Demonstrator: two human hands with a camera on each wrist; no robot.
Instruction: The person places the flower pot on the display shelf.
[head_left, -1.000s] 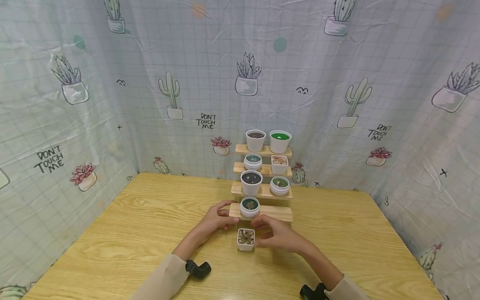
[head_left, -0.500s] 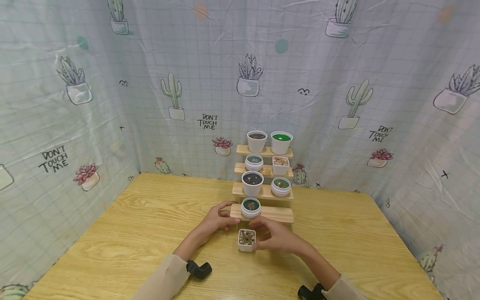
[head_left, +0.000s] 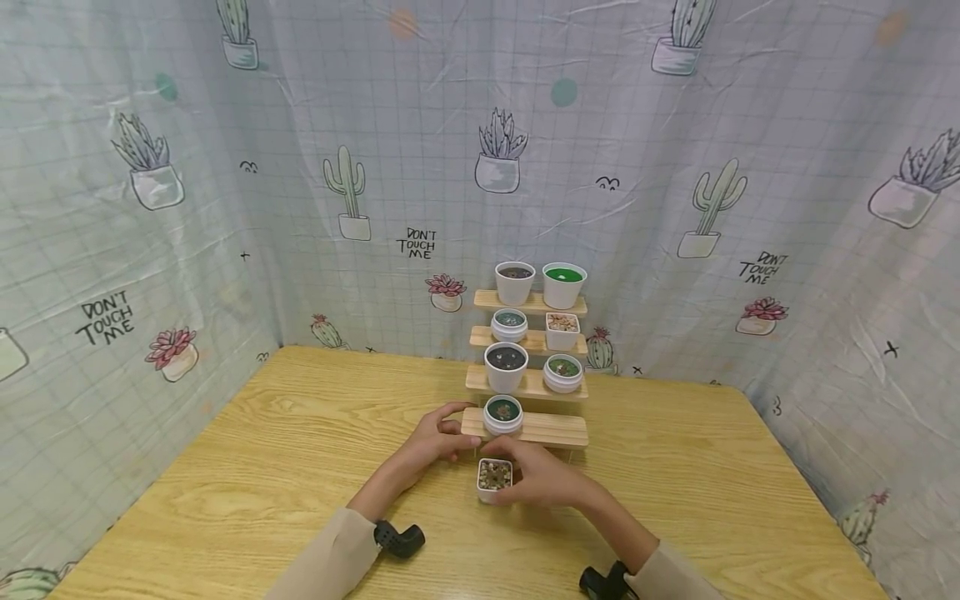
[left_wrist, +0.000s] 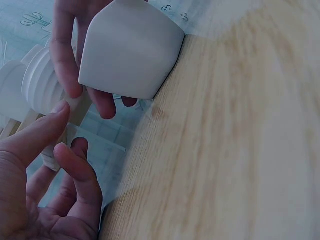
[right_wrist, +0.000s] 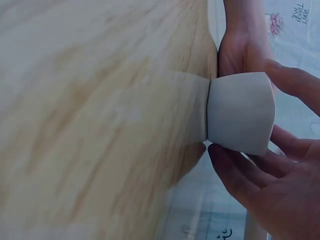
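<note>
A small white square pot filled with pebbles stands on the table in front of a tiered wooden stand. My right hand curls round this pot from the right, its thumb on the near side and fingers on the far side. In the right wrist view, the thumb tip lies at the rim of the pot, and other fingers reach its base. My left hand holds the left end of the lowest shelf, thumb in front and fingers behind. A round white pot sits on that shelf's left half.
Higher shelves carry more white pots in pairs, among them a deep round pot, a low ribbed pot and a square pot. A cactus-print curtain hangs behind the wooden table.
My right hand has moved left, from beside the square pot to round it. My left hand stays at the shelf end. The view has shifted slightly.
</note>
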